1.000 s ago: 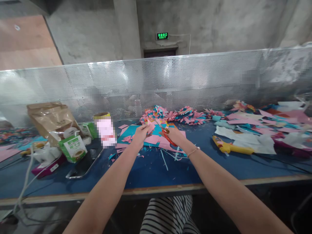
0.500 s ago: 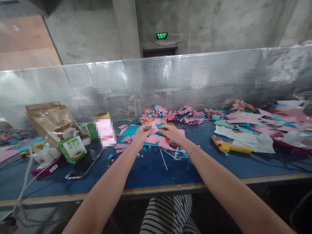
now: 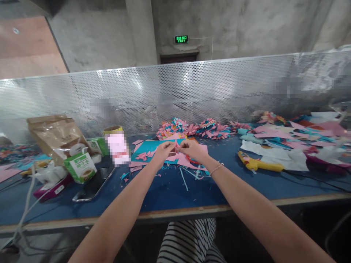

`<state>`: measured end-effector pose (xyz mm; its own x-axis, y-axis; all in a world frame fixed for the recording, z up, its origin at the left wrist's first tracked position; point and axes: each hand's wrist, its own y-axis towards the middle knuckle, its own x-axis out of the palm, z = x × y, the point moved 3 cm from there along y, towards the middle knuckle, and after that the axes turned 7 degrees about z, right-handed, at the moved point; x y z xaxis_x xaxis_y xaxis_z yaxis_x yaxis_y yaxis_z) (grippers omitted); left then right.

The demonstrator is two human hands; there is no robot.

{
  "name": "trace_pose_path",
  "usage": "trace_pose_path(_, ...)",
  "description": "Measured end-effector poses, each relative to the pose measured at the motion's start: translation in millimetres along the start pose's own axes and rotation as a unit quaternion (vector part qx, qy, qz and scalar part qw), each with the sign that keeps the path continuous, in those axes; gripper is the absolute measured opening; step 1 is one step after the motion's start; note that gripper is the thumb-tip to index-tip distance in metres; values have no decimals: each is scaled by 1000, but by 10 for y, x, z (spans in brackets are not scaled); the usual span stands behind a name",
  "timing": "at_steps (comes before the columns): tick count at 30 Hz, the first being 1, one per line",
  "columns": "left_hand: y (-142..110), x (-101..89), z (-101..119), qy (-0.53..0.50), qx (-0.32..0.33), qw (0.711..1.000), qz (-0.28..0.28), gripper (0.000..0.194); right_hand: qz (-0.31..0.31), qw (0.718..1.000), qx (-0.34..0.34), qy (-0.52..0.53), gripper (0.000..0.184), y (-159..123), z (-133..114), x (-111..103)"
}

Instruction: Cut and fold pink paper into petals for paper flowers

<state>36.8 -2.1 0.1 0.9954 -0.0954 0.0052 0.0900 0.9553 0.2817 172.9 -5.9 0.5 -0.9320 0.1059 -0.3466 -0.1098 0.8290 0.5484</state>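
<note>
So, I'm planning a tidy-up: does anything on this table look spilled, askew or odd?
Yes, mildly: paper scraps lie strewn in front of the blue sheet, which looks untidy. The phone lies slanted to the table edge. I see no spilled liquid.

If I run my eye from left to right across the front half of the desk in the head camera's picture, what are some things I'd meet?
Purple container → phone → left hand → small pink paper piece pinched between both hands → right hand → wrist bracelet → yellow glue gun.
</note>
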Motion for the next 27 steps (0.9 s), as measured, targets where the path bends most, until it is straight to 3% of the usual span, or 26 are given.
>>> trace_pose_path(6, 9, -26, -7, 9, 1, 1000, -2, 19, -18, 999, 4, 33, 28, 5, 15, 3)
trace_pose_path(14, 8, -25, -4, -39, -24, 999, 15, 13, -1, 987, 39, 159, 31, 18, 52, 19)
trace_pose_path(20, -22, -15, 18, -63, -11, 998, -1, 14, -15, 999, 18, 36, 23, 5, 45, 20)
trace_pose_path(23, -20, -15, 13, -32, -15, 999, -1, 18, -23, 999, 14, 28, 20, 9, 44, 14)
trace_pose_path(27, 24, -41, -11, -38, -36, 998, 39, 20, -10, 1000, 6, 29, 18, 24, 53, -2)
